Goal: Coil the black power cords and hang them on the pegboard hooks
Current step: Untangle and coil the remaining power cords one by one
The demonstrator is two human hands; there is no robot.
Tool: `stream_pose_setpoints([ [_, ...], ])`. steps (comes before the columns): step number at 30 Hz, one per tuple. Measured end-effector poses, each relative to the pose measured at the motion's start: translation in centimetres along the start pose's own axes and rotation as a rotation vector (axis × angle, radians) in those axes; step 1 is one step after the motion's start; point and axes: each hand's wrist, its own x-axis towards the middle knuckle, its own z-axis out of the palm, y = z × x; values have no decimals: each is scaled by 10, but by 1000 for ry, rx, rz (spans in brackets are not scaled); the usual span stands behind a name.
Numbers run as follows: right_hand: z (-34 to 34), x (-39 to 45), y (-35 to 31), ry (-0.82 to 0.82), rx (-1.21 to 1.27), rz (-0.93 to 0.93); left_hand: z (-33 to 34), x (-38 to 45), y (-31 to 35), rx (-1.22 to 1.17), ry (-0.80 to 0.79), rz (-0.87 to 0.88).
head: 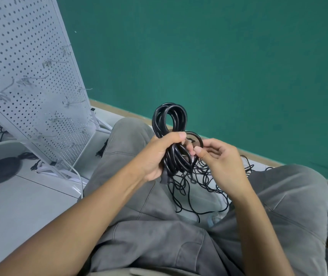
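A white perforated metal pegboard (25,76) with thin wire hooks (29,80) leans at left. Thin black cords (205,184) tangle on the floor between grey-trousered knees. Left hand (155,154) clamps a glossy coiled power cord (170,118); right hand (221,162) pinches its loose loop.

A glossy black coiled rubber power cord (170,134) fills the left hand (159,156). Below both hands lie thin black tangled cords (203,188) and plain grey fabric trousers (139,216). Left of the hands stands a white metal pegboard (25,76) dotted with dark holes; beyond them, a plain teal wall (219,56).
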Motion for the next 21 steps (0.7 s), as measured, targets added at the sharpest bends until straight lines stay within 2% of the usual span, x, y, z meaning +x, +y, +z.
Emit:
stream_pose_setpoints([
  [4,0,-1,9,21,-8,56,-4,3,6,-38,62,-45],
  [7,0,-3,1,88,27,29,-7,4,6,2,94,-93],
  [10,2,-6,-12,165,48,-42,-5,3,5,57,59,-153],
  [13,3,-5,-23,229,-70,-139,-2,2,1,82,20,-192],
  [21,20,-6,-50,222,-79,-188,-3,-1,4,81,-75,-255],
])
